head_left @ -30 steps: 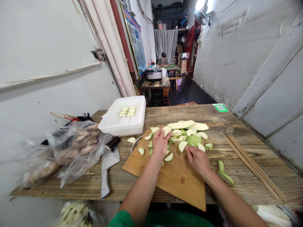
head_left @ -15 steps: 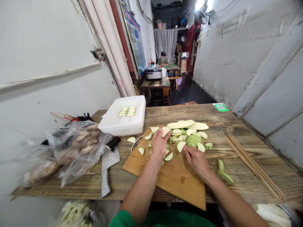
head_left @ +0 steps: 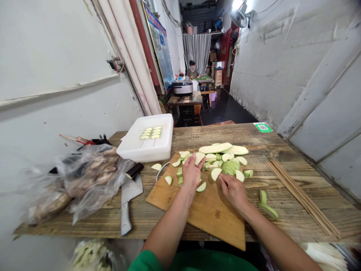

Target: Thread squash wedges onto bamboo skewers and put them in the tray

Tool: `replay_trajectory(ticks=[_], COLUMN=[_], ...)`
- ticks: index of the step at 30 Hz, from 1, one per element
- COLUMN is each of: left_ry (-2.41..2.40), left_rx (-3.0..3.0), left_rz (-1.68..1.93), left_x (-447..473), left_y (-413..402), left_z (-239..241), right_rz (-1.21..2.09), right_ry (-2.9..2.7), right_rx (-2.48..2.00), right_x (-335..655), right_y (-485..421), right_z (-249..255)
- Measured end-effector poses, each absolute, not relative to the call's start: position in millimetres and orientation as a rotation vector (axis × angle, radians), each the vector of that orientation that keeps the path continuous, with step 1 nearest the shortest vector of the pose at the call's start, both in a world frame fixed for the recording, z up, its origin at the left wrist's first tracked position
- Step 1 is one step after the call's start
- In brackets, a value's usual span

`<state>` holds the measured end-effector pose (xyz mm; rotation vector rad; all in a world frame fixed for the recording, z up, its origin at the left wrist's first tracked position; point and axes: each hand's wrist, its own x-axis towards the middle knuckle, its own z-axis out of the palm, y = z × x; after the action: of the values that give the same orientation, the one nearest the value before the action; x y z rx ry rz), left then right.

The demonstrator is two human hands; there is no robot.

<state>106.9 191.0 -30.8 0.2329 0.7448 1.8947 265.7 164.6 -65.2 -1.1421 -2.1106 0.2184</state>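
My left hand pinches a pale half-round slice with green skin, zucchini-like, above the wooden cutting board. My right hand is closed around a thin bamboo skewer, whose tip end reaches toward the slice in my left hand. Another half-round slice is threaded on this skewer, just ahead of my right fingers. Many cut slices are heaped on the board beyond my hands. Behind them rest long peeled-looking pieces of the same vegetable.
A white plastic box with two filled skewers on its lid stands back left. A cleaver and plastic bags of mushrooms lie left. Loose bamboo skewers lie right. A person sits far back.
My left hand has shifted slightly right with its slice, closer to the skewer. My right hand stays almost where it was.
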Motion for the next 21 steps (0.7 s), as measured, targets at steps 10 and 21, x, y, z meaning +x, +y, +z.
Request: replay_trajectory(ticks=[10,21], left_ry=[0.739,0.731], left_rx=[0.246,0.252], left_rz=[1.899,1.898], left_x=[108.0,108.5], left_y=[190.7,191.8], left_z=[-34.0,-37.3], right_rz=[0.186,0.161], right_ry=[-2.072,-2.065], right_rx=[-1.140,-1.128], right_x=[263.8,262.5], right_y=[164.5,166.7], right_z=[-68.6,-71.6])
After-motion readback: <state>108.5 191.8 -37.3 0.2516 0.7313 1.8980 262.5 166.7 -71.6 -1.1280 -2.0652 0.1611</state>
